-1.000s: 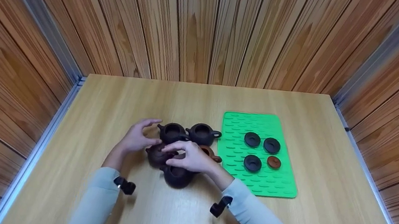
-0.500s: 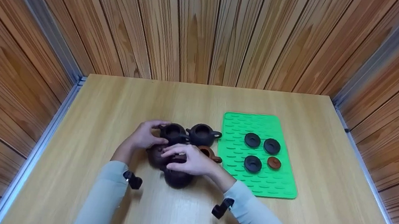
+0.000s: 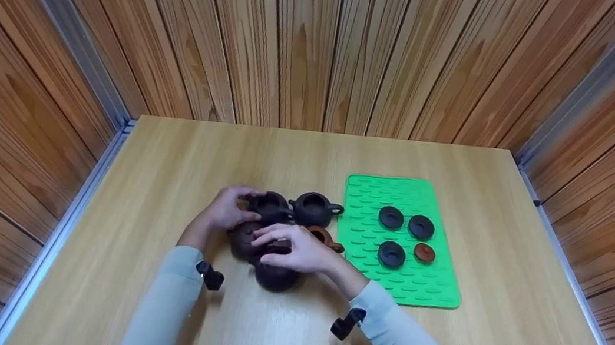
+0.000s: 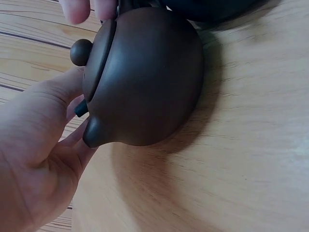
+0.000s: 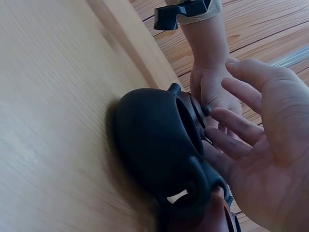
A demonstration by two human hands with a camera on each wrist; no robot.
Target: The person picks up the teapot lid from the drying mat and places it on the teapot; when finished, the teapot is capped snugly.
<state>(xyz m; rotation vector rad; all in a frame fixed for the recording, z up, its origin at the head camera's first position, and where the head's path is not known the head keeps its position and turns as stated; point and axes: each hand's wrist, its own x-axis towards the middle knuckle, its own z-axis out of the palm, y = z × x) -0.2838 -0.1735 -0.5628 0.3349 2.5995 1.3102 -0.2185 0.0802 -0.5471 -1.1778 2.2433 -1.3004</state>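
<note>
Several small teapots stand bunched together left of the mat. My left hand point(image 3: 227, 207) grips the open black teapot point(image 3: 269, 208) at the back left, fingers and thumb on its spout side. Just below that hand is a dark brown teapot point(image 4: 147, 77) with its lid on and a round knob point(image 4: 81, 52). Over the cluster hovers my right hand point(image 3: 297, 248), fingers loosely bent and holding nothing, its fingertips near the lidded teapot. Beneath it sits a lidless black teapot point(image 3: 276, 278); a reddish-brown teapot point(image 3: 324, 237) is partly hidden behind it.
Another lidless black teapot point(image 3: 314, 209) stands at the back right of the cluster. On the green mat point(image 3: 364, 192) lie several round lids, including a black lid point(image 3: 391, 255) and a reddish-brown lid point(image 3: 424, 253). Wood-panelled walls point(image 3: 300, 47) border the table point(image 3: 197, 152).
My left hand has moved right and closed around the spout side of the back-left teapot. The right hand stays almost where it was above the cluster.
</note>
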